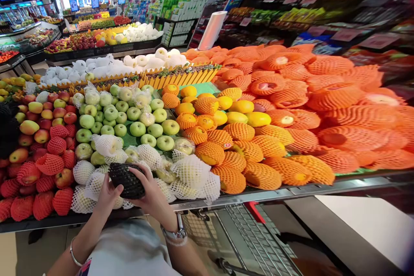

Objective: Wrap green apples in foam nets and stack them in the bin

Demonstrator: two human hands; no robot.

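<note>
Between my two hands, low over the front of the fruit stand, is a fruit in a black foam net [125, 181]. My left hand [107, 195] holds its left side, with the thumb along the lower edge. Over the right end curl the fingers of my right hand [151, 192]. The netting hides what fruit is inside. Around and behind it lie apples in white foam nets [190, 170], and beyond these are bare green apples [137, 129].
Red apples [42, 136] lie to the left, some in red nets. Mangoes [244, 106] and orange-netted fruit [336, 99] fill the right side. A plastic bag roll [211, 30] stands behind. A shopping cart [258, 241] is below the stand's metal edge [291, 190].
</note>
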